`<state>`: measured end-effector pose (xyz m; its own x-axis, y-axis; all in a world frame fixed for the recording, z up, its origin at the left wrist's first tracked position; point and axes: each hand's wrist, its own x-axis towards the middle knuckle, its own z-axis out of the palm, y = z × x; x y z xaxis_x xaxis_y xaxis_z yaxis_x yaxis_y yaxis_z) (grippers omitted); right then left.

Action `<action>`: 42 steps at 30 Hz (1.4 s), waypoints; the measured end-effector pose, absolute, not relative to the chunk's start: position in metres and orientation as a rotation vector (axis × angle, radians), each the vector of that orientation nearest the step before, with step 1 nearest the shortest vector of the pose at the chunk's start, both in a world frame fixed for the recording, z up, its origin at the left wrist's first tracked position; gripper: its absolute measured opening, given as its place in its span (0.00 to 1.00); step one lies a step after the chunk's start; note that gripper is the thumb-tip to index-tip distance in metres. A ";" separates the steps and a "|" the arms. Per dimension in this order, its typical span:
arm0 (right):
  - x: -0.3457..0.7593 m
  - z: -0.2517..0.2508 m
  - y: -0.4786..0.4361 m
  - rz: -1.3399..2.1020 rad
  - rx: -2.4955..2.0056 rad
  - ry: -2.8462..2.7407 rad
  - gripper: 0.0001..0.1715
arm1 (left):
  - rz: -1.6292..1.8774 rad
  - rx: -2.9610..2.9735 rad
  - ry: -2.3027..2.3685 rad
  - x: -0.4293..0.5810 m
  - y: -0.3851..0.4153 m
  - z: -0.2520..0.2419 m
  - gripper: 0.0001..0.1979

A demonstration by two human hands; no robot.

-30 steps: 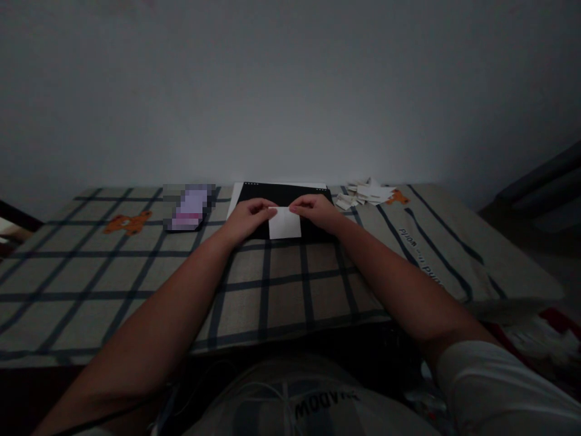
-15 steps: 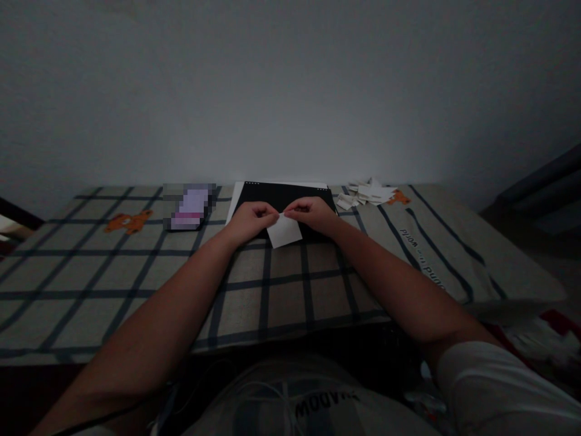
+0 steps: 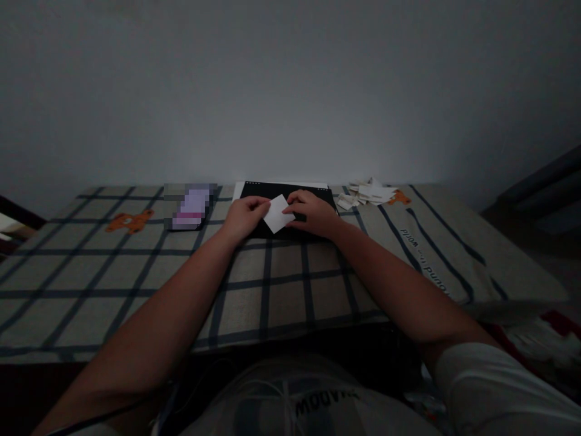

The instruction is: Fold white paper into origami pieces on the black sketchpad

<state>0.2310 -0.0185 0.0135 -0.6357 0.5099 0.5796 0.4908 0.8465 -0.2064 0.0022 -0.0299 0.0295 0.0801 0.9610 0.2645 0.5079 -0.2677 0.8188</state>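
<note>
A small white square piece of paper (image 3: 276, 214) is held up over a black notebook-like cover (image 3: 290, 189), turned so that a corner points up. My left hand (image 3: 245, 217) pinches its left corner between thumb and fingers. At the right corner, my right hand (image 3: 313, 212) has its index finger and thumb on the paper, with the other fingers curled loosely above. That corner is partly hidden by the fingers. The black cover lies under both hands, with white sheets (image 3: 237, 191) showing at its left and back edges.
A heap of white paper pieces (image 3: 370, 192) lies to the right of the black cover. On the left rests a phone (image 3: 193, 206) with a lit, partly blurred screen. A checked cloth (image 3: 285, 297) with bear prints covers the table, which meets a plain wall (image 3: 290, 91).
The paper has been turned from nearly square-on to corner-up and raised slightly. My hands have moved from together at its top edge to opposite corners, the right hand's fingers more spread.
</note>
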 end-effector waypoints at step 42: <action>0.228 0.027 -0.021 0.298 -0.647 -2.285 0.10 | 1.069 2.006 1.370 -0.001 -0.028 0.027 0.18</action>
<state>0.2277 -0.0205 0.0267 -0.6059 0.5321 0.5914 0.3628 0.8464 -0.3898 -0.0008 -0.0283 0.0266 0.1929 0.9235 0.3317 0.5460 -0.3819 0.7457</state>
